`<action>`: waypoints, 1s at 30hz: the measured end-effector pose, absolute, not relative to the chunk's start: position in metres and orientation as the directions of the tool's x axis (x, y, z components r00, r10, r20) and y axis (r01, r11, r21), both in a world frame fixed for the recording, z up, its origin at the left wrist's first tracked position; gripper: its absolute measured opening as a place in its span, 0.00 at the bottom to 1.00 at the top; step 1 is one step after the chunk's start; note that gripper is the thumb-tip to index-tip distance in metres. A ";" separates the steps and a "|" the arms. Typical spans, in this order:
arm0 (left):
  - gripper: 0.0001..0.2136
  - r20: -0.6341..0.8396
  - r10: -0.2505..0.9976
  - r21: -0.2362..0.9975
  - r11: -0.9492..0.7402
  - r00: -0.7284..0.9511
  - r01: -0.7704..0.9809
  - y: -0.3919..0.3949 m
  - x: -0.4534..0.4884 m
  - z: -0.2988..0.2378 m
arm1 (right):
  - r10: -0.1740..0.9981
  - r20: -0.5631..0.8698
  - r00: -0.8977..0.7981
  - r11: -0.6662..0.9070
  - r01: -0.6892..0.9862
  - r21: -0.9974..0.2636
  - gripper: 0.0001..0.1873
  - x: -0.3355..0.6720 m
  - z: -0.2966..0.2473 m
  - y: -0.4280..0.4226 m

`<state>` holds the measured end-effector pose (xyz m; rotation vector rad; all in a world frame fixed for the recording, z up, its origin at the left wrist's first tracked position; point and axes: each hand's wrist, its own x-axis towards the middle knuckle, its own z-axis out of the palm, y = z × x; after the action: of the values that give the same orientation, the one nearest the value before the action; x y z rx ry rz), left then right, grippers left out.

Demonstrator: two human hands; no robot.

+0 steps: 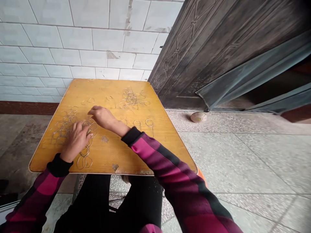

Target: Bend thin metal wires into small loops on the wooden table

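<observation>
Thin wire loops lie scattered on a small yellow wooden table (pixel 145 142). My left hand (pixel 75 139) rests on a chain of linked wire loops (pixel 85 154) near the table's front left, fingers curled over the wire. My right hand (pixel 103 117) reaches across to the left, its fingers bent down and pinching at the loops by the upper end of the same chain. What lies under its fingertips is hidden. A tangled pile of wire loops (pixel 130 97) sits at the far side. A spread of loops (pixel 62 127) lies at the left.
Three single loops (pixel 137 123) lie right of my right forearm. The table stands against a white tiled wall (pixel 73 42). A dark metal door (pixel 218 55) stands open at the right. A round stone (pixel 198 116) lies on the speckled floor near it. My legs are under the table.
</observation>
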<state>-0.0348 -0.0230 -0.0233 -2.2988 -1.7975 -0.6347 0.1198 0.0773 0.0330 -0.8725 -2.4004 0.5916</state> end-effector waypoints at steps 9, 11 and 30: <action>0.09 0.472 0.869 0.307 -0.321 0.149 0.896 -0.021 -0.038 -0.024 | 0.709 0.145 -0.690 0.681 0.615 -0.398 0.12 0.088 0.011 0.119; 0.10 0.497 0.857 0.299 -0.315 0.135 0.901 -0.021 -0.040 -0.025 | 0.743 0.178 -0.645 0.634 0.594 -0.495 0.11 0.098 0.010 0.118; 0.11 0.546 0.824 0.452 -0.135 -0.154 0.881 -0.018 -0.063 -0.018 | 0.945 -0.067 -0.320 -0.066 0.015 -0.998 0.07 0.159 -0.007 0.089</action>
<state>-0.0626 -0.0175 -0.0182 -1.9925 -2.0145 -1.1718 0.1594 0.0892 -0.0070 -1.0900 -1.4162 1.4972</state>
